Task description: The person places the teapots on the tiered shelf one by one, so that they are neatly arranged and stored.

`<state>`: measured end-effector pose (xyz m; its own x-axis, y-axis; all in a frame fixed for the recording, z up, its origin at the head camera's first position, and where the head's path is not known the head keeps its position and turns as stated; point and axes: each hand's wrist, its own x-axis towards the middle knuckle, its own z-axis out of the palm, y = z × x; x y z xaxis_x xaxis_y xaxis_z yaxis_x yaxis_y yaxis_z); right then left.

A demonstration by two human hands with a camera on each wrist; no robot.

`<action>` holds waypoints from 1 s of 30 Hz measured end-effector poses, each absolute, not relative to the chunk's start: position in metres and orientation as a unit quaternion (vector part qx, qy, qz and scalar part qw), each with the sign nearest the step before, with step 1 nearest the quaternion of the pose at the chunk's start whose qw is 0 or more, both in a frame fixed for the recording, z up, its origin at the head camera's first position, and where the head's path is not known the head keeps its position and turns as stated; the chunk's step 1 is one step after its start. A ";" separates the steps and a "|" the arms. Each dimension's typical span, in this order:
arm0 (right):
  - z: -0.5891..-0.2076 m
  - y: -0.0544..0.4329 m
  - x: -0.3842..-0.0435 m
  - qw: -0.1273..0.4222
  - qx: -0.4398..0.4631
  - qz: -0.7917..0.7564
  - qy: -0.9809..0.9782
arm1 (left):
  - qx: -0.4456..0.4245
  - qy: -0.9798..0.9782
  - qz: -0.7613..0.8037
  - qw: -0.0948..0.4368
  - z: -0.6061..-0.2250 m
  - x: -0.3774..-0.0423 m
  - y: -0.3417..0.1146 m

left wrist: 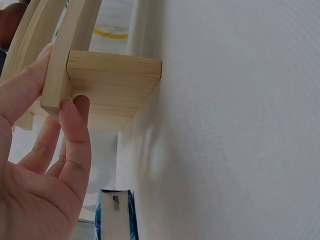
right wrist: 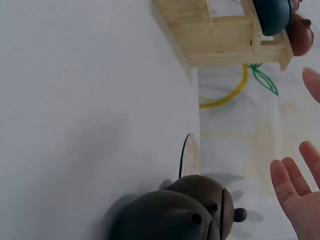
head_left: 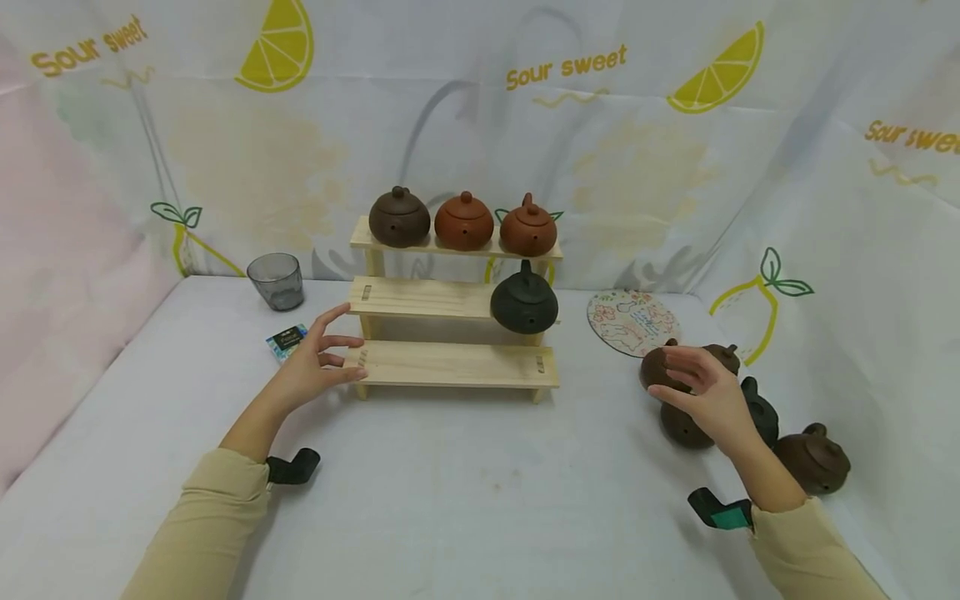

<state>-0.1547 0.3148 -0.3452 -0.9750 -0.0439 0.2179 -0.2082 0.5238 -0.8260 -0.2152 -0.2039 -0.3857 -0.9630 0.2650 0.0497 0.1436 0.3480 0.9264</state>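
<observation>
A three-tier wooden shelf (head_left: 450, 367) stands mid-table. My left hand (head_left: 303, 375) pinches the left end of its lowest board, the thumb (left wrist: 30, 80) on the upper face and a finger underneath in the left wrist view. On the top board sit a dark brown teapot (head_left: 400, 218) and two reddish teapots (head_left: 464, 223) side by side. A black teapot (head_left: 525, 300) sits at the right end of the middle board. Above several teapots on the right, my right hand (head_left: 708, 396) hovers with loosely bent fingers and holds nothing. It partly hides a brown teapot (head_left: 684, 427).
Behind the left hand are a grey glass cup (head_left: 276, 283) and a small blue-and-black packet (head_left: 287, 341). A round patterned mat (head_left: 630, 321) lies right of the shelf. Another brown teapot (head_left: 813, 458) sits by the right forearm. A printed cloth (head_left: 465, 108) hangs behind the table.
</observation>
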 end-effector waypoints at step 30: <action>-0.373 0.360 -0.123 0.075 -0.026 0.407 -0.910 | 0.112 0.825 0.551 0.061 -0.385 -0.215 -0.203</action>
